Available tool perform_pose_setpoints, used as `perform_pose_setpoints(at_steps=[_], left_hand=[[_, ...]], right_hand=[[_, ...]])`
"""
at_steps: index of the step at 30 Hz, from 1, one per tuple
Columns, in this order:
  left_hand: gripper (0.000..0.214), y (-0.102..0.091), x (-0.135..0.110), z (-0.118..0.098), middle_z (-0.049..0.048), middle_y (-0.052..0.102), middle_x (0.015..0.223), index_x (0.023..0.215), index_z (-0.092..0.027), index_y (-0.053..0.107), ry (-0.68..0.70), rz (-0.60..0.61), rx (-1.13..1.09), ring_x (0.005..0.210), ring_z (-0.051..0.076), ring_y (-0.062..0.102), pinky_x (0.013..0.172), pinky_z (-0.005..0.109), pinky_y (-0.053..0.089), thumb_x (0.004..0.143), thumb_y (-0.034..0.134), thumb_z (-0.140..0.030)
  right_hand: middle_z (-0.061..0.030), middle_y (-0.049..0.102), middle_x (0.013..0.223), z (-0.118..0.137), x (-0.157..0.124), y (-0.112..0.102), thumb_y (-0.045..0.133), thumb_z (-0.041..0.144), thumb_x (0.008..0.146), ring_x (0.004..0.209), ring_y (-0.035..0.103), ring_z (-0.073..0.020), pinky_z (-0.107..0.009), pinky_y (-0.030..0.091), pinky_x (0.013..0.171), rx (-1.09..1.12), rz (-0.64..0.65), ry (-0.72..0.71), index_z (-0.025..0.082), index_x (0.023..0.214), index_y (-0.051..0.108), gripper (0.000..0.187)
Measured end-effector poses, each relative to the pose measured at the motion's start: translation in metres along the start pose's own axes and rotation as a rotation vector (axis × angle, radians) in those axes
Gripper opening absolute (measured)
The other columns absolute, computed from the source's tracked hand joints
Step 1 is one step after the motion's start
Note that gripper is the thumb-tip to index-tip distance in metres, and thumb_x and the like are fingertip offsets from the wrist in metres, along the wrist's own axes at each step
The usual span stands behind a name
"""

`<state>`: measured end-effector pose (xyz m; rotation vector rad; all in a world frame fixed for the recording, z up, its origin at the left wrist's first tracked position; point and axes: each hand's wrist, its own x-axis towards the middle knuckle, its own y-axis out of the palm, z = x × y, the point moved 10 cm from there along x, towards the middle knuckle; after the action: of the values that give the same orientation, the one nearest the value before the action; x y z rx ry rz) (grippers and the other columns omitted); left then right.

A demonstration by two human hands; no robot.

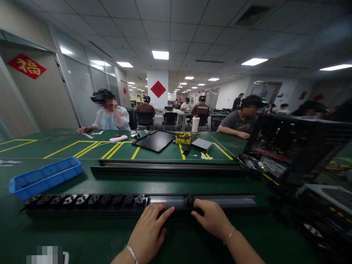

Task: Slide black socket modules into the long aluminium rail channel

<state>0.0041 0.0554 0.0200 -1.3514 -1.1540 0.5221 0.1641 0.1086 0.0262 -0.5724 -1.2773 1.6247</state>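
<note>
A long black metal channel (236,202) lies across the green table in front of me. A row of socket modules (93,199), black and a few paler, fills its left part. Further right, a single black socket module (189,199) sits in the channel, apart from the row. My right hand (213,216) has its thumb and forefinger curled in at the right side of that module, gripping it. My left hand (150,227) rests on the channel's front edge near the end of the row, fingers stretched out and holding nothing.
Behind lies another black channel (165,168). A blue bin (46,176) stands left. An open computer case (297,146) and a power supply (327,205) crowd the right. Further back are a black panel (155,141), a grey box (201,145) and seated people (112,117).
</note>
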Motion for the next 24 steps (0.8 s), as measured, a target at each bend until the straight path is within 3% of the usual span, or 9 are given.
perform_pose_setpoints(at_steps=[16, 24], left_hand=[[0.073, -0.003, -0.001, -0.002, 0.0008, 0.051, 0.120, 0.132, -0.037, 0.034, 0.006, -0.004, 0.002, 0.112, 0.022, 0.047, 0.102, 0.048, 0.034, 0.068, 0.050, -0.004], [0.074, -0.002, 0.000, -0.001, 0.0006, 0.050, 0.121, 0.132, -0.038, 0.034, -0.004, 0.003, -0.008, 0.113, 0.021, 0.046, 0.102, 0.047, 0.034, 0.068, 0.051, -0.004]], right_hand=[[0.0015, 0.067, 0.086, -0.001, -0.002, -0.009, 0.050, 0.027, 0.077, 0.082, 0.060, -0.0155, -0.024, 0.039, 0.073, 0.006, 0.021, -0.021, 0.026, 0.088, 0.061, 0.015], [0.0008, 0.066, 0.081, 0.001, -0.002, -0.012, 0.048, 0.030, 0.078, 0.077, 0.060, -0.0150, -0.024, 0.039, 0.068, 0.015, 0.014, -0.009, 0.024, 0.082, 0.059, 0.014]])
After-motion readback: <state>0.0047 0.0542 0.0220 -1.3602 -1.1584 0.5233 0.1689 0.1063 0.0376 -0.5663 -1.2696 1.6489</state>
